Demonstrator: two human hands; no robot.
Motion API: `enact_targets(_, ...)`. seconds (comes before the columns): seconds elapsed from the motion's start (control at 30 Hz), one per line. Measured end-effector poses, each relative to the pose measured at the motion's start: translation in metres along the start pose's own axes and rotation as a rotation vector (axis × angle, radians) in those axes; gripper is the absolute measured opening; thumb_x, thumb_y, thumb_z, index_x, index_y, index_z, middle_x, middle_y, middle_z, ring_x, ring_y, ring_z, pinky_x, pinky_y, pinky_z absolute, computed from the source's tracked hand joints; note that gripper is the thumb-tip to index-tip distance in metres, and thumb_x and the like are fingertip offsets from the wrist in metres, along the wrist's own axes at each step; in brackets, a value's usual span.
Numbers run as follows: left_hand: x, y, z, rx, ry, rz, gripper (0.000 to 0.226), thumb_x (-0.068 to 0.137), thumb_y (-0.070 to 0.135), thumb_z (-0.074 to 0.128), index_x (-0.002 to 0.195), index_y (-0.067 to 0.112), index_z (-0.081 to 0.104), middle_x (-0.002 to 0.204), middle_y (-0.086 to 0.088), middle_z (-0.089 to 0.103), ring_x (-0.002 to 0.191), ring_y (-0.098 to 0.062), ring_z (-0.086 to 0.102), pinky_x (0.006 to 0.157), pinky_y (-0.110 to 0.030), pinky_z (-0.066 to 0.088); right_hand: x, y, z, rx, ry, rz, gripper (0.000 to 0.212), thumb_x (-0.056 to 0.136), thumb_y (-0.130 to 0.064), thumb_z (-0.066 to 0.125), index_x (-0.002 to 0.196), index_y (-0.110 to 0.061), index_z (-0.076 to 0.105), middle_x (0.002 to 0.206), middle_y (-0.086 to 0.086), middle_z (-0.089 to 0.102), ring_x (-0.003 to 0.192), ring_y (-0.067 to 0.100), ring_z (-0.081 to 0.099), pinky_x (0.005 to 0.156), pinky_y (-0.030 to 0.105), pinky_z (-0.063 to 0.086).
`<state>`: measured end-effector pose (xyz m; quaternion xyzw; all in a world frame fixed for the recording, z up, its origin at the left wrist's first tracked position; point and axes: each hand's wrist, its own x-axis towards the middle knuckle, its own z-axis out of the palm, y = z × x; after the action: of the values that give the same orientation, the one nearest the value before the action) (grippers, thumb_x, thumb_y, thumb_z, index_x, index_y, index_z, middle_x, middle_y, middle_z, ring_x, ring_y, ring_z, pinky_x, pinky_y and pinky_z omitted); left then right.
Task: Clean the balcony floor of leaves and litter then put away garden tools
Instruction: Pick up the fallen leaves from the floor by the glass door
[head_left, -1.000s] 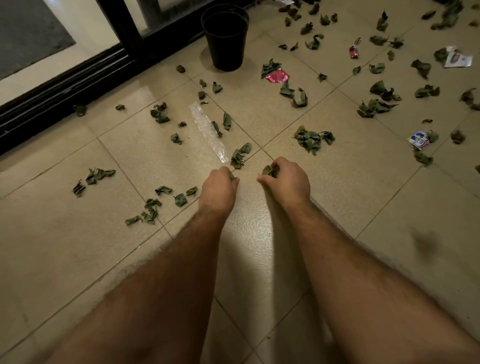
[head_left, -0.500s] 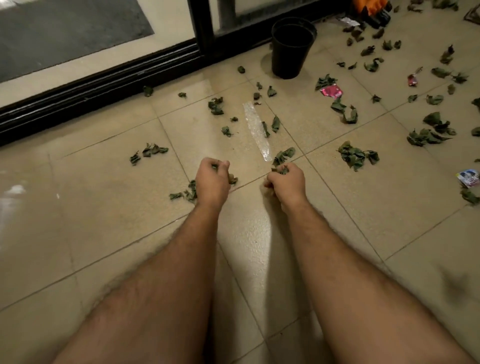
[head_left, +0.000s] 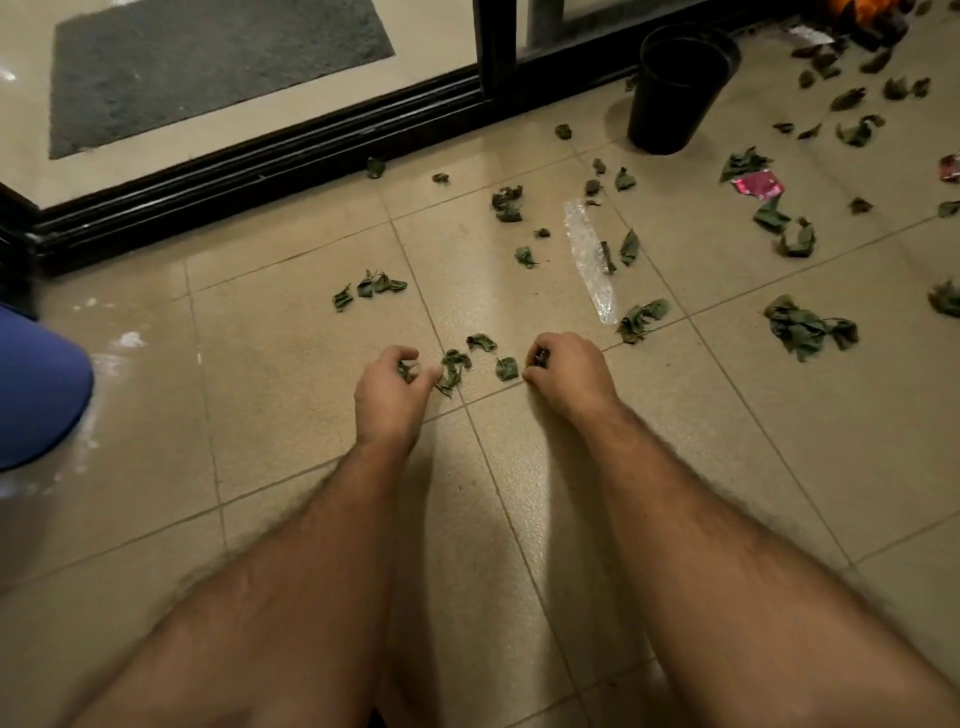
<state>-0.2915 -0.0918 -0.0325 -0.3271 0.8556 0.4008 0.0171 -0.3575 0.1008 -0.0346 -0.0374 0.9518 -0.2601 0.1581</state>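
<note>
Beige glossy tiles (head_left: 291, 364) are making up the balcony floor in the head view, and dry green leaves are lying scattered over them. The left hand (head_left: 387, 387) is reaching down with its fingers curled round a few leaves (head_left: 407, 370), pinching them against the thumb. The right hand (head_left: 563, 366) is curling in the same way, gripping something dark and leafy (head_left: 540, 357) inside its fingers. Between the two hands a small cluster of leaves (head_left: 454, 366) is lying on the tile, with a single leaf (head_left: 506, 368) just beside the right thumb. Beyond the right hand a clear plastic strip (head_left: 589, 260) is lying flat, with a clump of leaves (head_left: 641, 317) at its near end. A bigger leaf pile (head_left: 802, 327) is sitting further right, well apart from the hands. A pink wrapper (head_left: 756, 184) is lying near a black pot (head_left: 675, 91), which is standing upright by the black door track (head_left: 260, 161). A grey mat (head_left: 208, 62) is lying beyond the track. Something blue (head_left: 36, 389) is showing at the left edge; what it is I cannot tell.
</note>
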Motion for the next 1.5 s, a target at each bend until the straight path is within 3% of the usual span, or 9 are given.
enact_targets(0.17, -0.002, -0.01, 0.005, 0.235, -0.044, 0.078, 0.043, 0.091, 0.036, 0.069, 0.13, 0.021, 0.059, 0.123, -0.004, 0.062, 0.111, -0.019, 0.058, 0.092, -0.032, 0.047, 0.002, 0.009, -0.005, 0.198, -0.018, 0.07, 0.011, 0.089, -0.021, 0.067, 0.098, -0.015, 0.067, 0.096, 0.001, 0.067, 0.091, 0.018, 0.062, 0.08, 0.031, 0.05)
enact_targets(0.37, -0.001, -0.01, -0.002, 0.38, -0.042, 0.107, 0.01, 0.097, 0.025, 0.059, 0.1, 0.016, 0.061, 0.102, -0.006, 0.062, 0.09, -0.019, 0.056, 0.073, -0.029, 0.038, 0.002, 0.008, -0.008, 0.475, 0.023, 0.163, 0.007, 0.08, -0.014, 0.07, 0.081, -0.013, 0.063, 0.077, -0.004, 0.061, 0.075, 0.012, 0.056, 0.061, 0.022, 0.044)
enact_targets(0.5, -0.01, -0.004, -0.006, 0.243, 0.06, 0.056, 0.009, 0.094, 0.02, 0.055, 0.094, 0.014, 0.061, 0.093, -0.002, 0.063, 0.084, -0.015, 0.055, 0.066, -0.025, 0.036, 0.001, 0.001, 0.0, 0.502, 0.082, 0.173, 0.008, 0.083, -0.011, 0.066, 0.086, -0.018, 0.062, 0.085, -0.006, 0.063, 0.085, 0.013, 0.058, 0.071, 0.023, 0.042)
enact_targets(0.77, -0.018, -0.001, -0.002, 0.21, 0.052, 0.068, 0.026, 0.1, 0.024, 0.054, 0.124, 0.019, 0.063, 0.12, 0.0, 0.066, 0.103, -0.01, 0.056, 0.084, -0.023, 0.04, -0.011, -0.027, 0.027, 0.199, 0.099, 0.11, 0.03, 0.088, -0.039, 0.071, 0.112, -0.021, 0.068, 0.106, -0.005, 0.069, 0.091, 0.012, 0.059, 0.077, 0.026, 0.044)
enact_targets(0.9, -0.014, 0.004, 0.005, 0.247, -0.019, 0.08, 0.042, 0.09, 0.038, 0.069, 0.127, 0.019, 0.06, 0.119, 0.0, 0.065, 0.107, -0.016, 0.06, 0.09, -0.03, 0.048, -0.012, -0.029, 0.031, -0.001, 0.1, 0.093, 0.02, 0.088, -0.035, 0.071, 0.102, -0.02, 0.067, 0.099, -0.001, 0.069, 0.083, 0.015, 0.054, 0.071, 0.027, 0.039)
enact_targets(1.17, -0.017, 0.004, 0.007, 0.293, -0.042, 0.062, 0.016, 0.096, 0.026, 0.062, 0.108, 0.016, 0.064, 0.099, 0.001, 0.062, 0.087, -0.012, 0.05, 0.073, -0.027, 0.037, -0.016, -0.034, 0.022, 0.023, -0.005, 0.159, 0.033, 0.083, -0.036, 0.078, 0.104, -0.016, 0.062, 0.093, -0.004, 0.056, 0.087, 0.015, 0.05, 0.075, 0.029, 0.041)
enact_targets(1.27, -0.018, 0.0, 0.0, 0.204, -0.008, 0.031, 0.016, 0.092, 0.027, 0.06, 0.103, 0.016, 0.064, 0.093, 0.001, 0.063, 0.085, -0.014, 0.053, 0.07, -0.028, 0.037, -0.018, -0.039, 0.024, -0.017, 0.004, 0.179, 0.019, 0.087, -0.025, 0.073, 0.1, -0.013, 0.066, 0.093, 0.001, 0.062, 0.084, 0.017, 0.051, 0.071, 0.028, 0.039)
enact_targets(1.4, -0.012, -0.005, -0.004, -0.011, -0.004, -0.02, 0.034, 0.095, 0.019, 0.057, 0.128, 0.021, 0.064, 0.124, 0.001, 0.067, 0.102, -0.011, 0.062, 0.087, -0.026, 0.049, -0.017, -0.036, 0.023, 0.248, 0.035, 0.204, 0.007, 0.086, -0.017, 0.067, 0.091, -0.011, 0.066, 0.087, 0.002, 0.064, 0.082, 0.017, 0.057, 0.067, 0.025, 0.04)
enact_targets(1.5, -0.009, -0.001, 0.001, -0.054, -0.06, 0.004, 0.037, 0.099, 0.018, 0.053, 0.135, 0.026, 0.06, 0.132, 0.004, 0.064, 0.097, -0.005, 0.059, 0.083, -0.02, 0.045, -0.015, -0.035, 0.018, 0.485, 0.096, 0.227, 0.005, 0.084, -0.013, 0.067, 0.082, -0.012, 0.063, 0.076, -0.002, 0.061, 0.071, 0.012, 0.054, 0.055, 0.021, 0.038)
